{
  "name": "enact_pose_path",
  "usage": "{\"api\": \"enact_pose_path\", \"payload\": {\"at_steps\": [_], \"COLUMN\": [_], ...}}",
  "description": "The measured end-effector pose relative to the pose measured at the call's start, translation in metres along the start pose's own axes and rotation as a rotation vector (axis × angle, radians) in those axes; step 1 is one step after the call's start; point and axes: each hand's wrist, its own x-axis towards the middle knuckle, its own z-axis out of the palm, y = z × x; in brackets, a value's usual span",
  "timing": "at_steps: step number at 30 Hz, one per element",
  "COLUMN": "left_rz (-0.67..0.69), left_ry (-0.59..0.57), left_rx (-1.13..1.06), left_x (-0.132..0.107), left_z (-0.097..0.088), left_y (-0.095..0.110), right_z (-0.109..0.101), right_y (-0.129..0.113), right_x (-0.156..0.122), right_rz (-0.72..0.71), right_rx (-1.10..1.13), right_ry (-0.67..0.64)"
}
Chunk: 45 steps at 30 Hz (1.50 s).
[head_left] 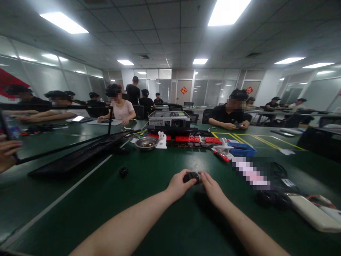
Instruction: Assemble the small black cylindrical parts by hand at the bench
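Above the middle of the green table, my left hand [180, 185] is closed around a small black rounded object [192, 176]; its exact kind does not show. My right hand [211, 186] is just to the right, its fingertips drawn together at the object's right end. Whether those fingers touch the object or pinch something tiny cannot be made out. A small coiled black cable [124, 172] lies on the table to the left of my hands.
Ahead stand a metal bowl [146, 143] of small parts, red boxes [186, 138], a computer case [168, 119] and a blue tray [243, 149]. Red-handled pliers [221, 156] lie nearby. At right is a cream power bank-like slab [315, 212]. Another person's hand [7, 153] holds a black frame [66, 148] at left.
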Motion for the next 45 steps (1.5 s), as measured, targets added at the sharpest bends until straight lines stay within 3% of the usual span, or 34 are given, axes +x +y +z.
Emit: {"api": "enact_pose_path", "payload": {"at_steps": [3, 8, 10, 14, 17, 20, 23, 25, 28, 31, 35, 38, 40, 45], "left_rz": [0.059, 0.054, -0.006, -0.238, -0.282, -0.274, -0.250, -0.174, -0.003, 0.069, 0.089, 0.073, -0.010, -0.331], "left_ry": [0.004, 0.015, -0.003, -0.066, -0.072, -0.046, -0.022, 0.005, 0.036, 0.020, 0.053, 0.127, 0.163, 0.107], "left_rx": [0.080, 0.034, -0.060, -0.332, -0.446, -0.391, -0.273, -0.164, 0.023, 0.083, 0.069, 0.016, -0.103, -0.564], "left_x": [-0.003, -0.001, 0.001, 0.007, 0.012, 0.013, 0.010, 0.007, 0.002, -0.002, -0.007, -0.011, -0.011, -0.006], "left_z": [-0.003, 0.000, 0.003, 0.007, 0.008, 0.008, 0.007, 0.005, 0.001, -0.001, 0.002, 0.007, 0.012, 0.022], "left_y": [0.005, -0.004, -0.011, -0.022, -0.025, -0.026, -0.022, -0.017, -0.007, 0.003, 0.010, 0.010, 0.008, 0.005], "right_z": [0.000, 0.003, 0.001, -0.004, -0.005, -0.001, 0.004, 0.005, 0.003, 0.004, 0.011, 0.016, 0.017, 0.004], "right_y": [0.003, 0.003, 0.002, -0.003, -0.004, -0.002, 0.004, 0.008, 0.013, 0.013, 0.008, 0.007, 0.006, -0.005], "right_x": [0.004, 0.004, 0.002, -0.003, -0.005, -0.005, -0.001, 0.003, 0.009, 0.009, 0.003, 0.000, 0.000, -0.005], "right_rz": [0.140, 0.105, 0.036, -0.244, -0.319, -0.260, -0.068, 0.105, 0.272, 0.287, 0.280, 0.224, 0.097, -0.228], "right_rx": [0.018, 0.138, 0.136, -0.020, -0.083, -0.042, 0.067, 0.139, 0.182, 0.203, 0.310, 0.392, 0.384, 0.050], "right_ry": [-0.132, -0.182, -0.206, -0.230, -0.233, -0.235, -0.160, -0.115, -0.184, -0.286, -0.290, -0.216, -0.154, 0.026]}}
